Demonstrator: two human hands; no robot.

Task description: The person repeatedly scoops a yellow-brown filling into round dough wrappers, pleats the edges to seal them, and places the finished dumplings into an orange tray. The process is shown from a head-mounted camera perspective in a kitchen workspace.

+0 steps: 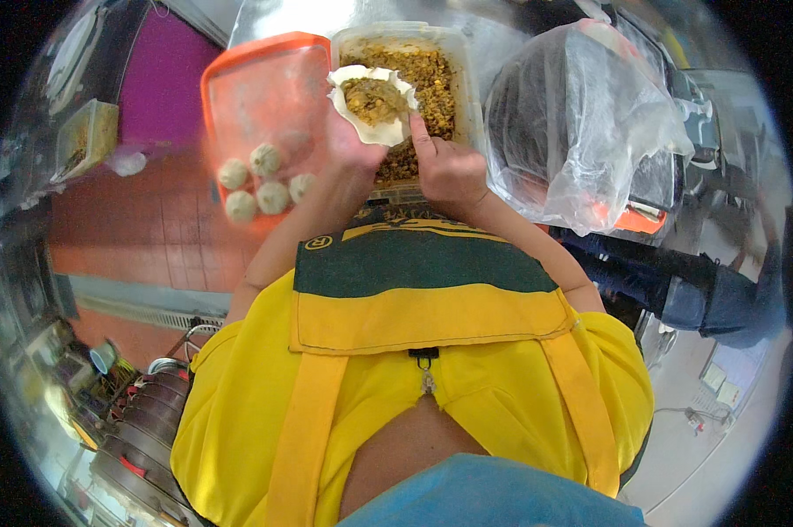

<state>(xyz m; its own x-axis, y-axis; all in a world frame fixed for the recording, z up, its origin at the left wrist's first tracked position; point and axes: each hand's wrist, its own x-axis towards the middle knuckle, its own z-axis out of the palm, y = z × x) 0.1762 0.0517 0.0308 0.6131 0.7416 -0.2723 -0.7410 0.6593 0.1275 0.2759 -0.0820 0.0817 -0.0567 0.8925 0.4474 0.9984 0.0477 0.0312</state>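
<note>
My left hand holds a round dough wrapper from beneath, over the near left part of a clear plastic tub. A heap of brown-yellow filling lies on the wrapper, whose rim is uneven and stands up. At the wrapper's right edge is my right hand, its index finger extended to the rim and the other fingers curled. The tub holds more chopped filling. To its left, several pleated filled buns sit in the near part of an orange tray.
Right of the tub, a clear plastic bag covers a dark, rounded object. Another plastic container with food stands at the far left. A metal surface lies behind the tray and tub. Dark stacked containers are at lower left.
</note>
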